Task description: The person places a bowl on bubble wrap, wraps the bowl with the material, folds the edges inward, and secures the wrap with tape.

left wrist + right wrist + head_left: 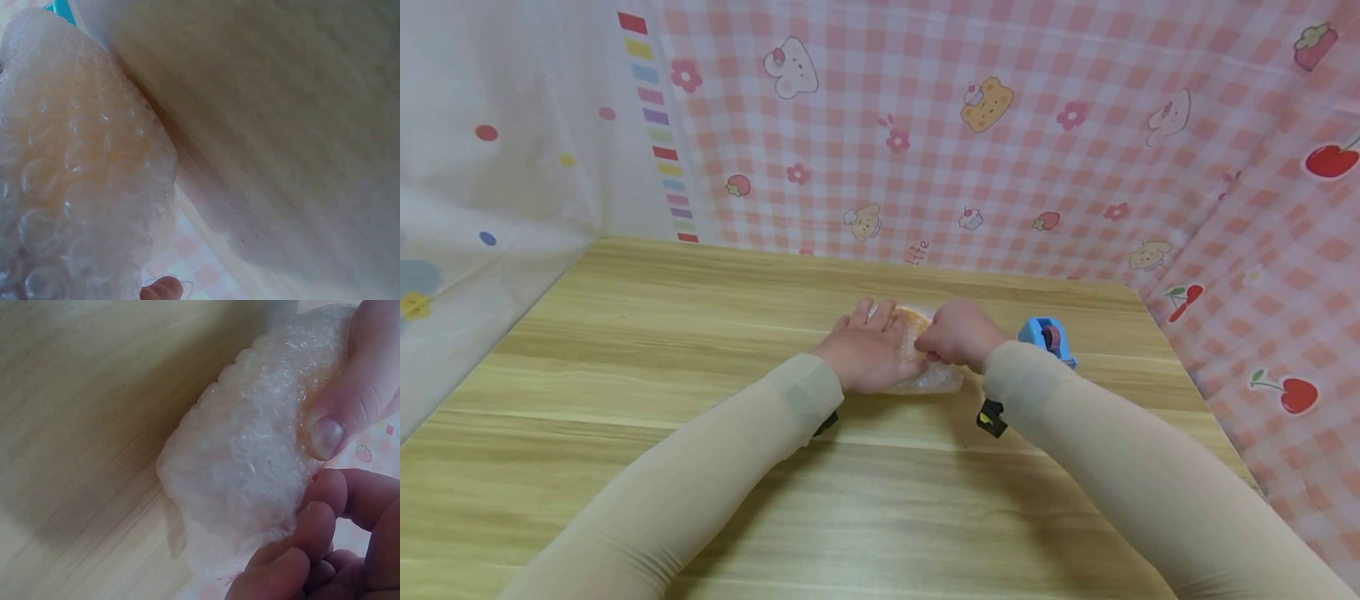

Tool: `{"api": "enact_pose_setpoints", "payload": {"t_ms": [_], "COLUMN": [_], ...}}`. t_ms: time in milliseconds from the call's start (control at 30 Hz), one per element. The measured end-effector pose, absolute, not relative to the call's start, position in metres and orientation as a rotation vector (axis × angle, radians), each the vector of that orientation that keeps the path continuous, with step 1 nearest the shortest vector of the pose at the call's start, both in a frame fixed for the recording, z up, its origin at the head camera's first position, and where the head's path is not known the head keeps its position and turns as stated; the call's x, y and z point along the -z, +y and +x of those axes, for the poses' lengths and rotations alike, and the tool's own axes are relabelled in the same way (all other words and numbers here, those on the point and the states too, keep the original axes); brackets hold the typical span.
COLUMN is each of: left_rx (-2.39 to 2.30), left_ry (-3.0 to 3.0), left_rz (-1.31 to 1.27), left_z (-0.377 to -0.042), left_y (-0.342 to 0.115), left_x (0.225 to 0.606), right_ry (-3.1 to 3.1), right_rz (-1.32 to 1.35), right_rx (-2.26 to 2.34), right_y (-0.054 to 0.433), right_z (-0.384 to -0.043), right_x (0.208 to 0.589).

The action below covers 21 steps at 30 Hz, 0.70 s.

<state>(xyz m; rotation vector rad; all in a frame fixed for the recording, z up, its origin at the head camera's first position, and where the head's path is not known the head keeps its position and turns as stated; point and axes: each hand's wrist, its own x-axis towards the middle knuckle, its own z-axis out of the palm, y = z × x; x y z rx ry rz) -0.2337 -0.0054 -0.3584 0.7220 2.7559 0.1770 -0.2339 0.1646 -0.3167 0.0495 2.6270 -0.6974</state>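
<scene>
A bundle of clear bubble wrap [925, 383], with something orange-yellow showing through it, lies on the wooden table. My left hand [868, 350] rests on top, fingers spread and straight. In the right wrist view, the left thumb [328, 434] presses the wrapped surface. My right hand [962, 335] is at the bundle's right side with curled fingers. The right wrist view has its thumb and fingers pinching at the edge of the bubble wrap [244, 456], beside the left thumb. A small red spot shows at a right fingertip. The wrapped object is mostly hidden.
A blue tape dispenser [1047, 337] stands just right of the right hand, partly behind the forearm. The wooden table [880, 500] is bordered by a pink checked curtain [925, 167] at the back and right, and whitish sheeting [490, 183] at the left.
</scene>
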Motion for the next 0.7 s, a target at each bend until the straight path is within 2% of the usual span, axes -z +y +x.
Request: {"api": "enact_pose_setpoints", "payload": {"t_ms": [700], "left_rx": [-0.139], "left_ry": [2.773], "left_rz": [0.733], "left_z": [-0.232], "left_y": [-0.005], "left_x": [0.360], "right_ry": [2.746], "right_rz": [-0.190], "right_rx": [0.214], "right_y": [0.152], "right_z": [-0.238], "right_x": [0.309]}}
